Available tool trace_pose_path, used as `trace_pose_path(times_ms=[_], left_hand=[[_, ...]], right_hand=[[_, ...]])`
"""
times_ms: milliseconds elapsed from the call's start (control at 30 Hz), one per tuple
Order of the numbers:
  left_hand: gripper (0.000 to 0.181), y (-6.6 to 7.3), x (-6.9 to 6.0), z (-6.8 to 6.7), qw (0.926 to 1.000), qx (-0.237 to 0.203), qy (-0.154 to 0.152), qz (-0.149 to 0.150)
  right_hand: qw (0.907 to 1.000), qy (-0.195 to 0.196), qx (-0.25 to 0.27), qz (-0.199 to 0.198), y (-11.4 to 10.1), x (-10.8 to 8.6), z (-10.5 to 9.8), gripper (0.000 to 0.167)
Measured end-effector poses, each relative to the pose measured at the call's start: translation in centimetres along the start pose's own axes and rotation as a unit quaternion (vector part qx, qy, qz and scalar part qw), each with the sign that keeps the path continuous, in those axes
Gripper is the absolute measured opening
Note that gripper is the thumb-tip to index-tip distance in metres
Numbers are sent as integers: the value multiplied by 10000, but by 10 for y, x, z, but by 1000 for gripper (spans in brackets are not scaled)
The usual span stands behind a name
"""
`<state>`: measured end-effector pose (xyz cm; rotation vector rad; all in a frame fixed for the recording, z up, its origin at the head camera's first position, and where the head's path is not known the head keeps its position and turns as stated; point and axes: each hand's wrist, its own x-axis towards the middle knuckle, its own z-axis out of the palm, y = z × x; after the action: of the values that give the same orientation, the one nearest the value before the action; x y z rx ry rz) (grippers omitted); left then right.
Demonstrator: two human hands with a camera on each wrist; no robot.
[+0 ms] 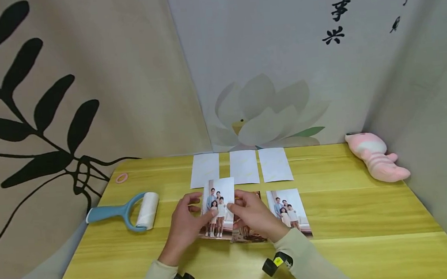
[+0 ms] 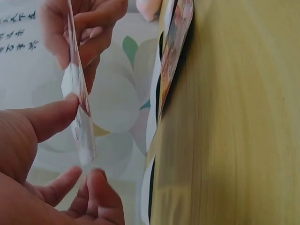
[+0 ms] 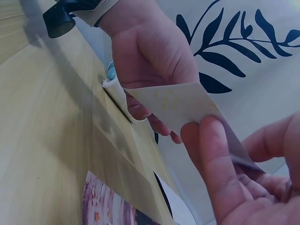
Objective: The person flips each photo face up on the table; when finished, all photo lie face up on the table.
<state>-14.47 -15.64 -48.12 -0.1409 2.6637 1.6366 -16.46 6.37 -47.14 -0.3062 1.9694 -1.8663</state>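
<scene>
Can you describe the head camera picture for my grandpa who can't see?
A person's left hand and right hand hold a rectangular, colourful paper family photo above a yellow wooden table. Another family print lies to its right, three white rectangular cards farther back; a blue-handled white lint roller sits left and a pink striped plush toy far right.
</scene>
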Motion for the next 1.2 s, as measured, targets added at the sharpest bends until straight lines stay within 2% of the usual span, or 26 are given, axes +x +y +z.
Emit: trace_pose_path(times_ms=[233, 400, 500, 633, 667, 833, 1033, 1200], left_hand=[[57, -6, 0, -6, 9980, -570, -240, -87], [45, -11, 1, -10, 9932, -1078, -397, -174], [41, -14, 2, -12, 9893, -1356, -464, -278], [38, -15, 2, -14, 9882, -1424, -399, -391], [38, -15, 2, -15, 9883, -1419, -373, -411], [39, -19, 4, -19, 9877, -1439, -276, -545], [40, -24, 8, -24, 9877, -1423, -217, -611], [39, -27, 11, -26, 9883, -1355, -134, -693]], right_hand=[[9997, -32, -207, -99, 0, -3, -2, 12], [9993, -35, -368, -43, 4, -4, -4, 26], [9997, 48, -251, 43, 6, -4, -5, 21], [9997, 200, 16, 146, 9, -4, -5, 54], [9996, 219, 71, 154, 9, -4, -5, 56], [9995, 303, 0, -35, 12, -3, -2, 61], [9946, 512, -810, -390, 18, 3, 5, 63], [9899, 625, -1210, -390, 22, 8, 10, 62]])
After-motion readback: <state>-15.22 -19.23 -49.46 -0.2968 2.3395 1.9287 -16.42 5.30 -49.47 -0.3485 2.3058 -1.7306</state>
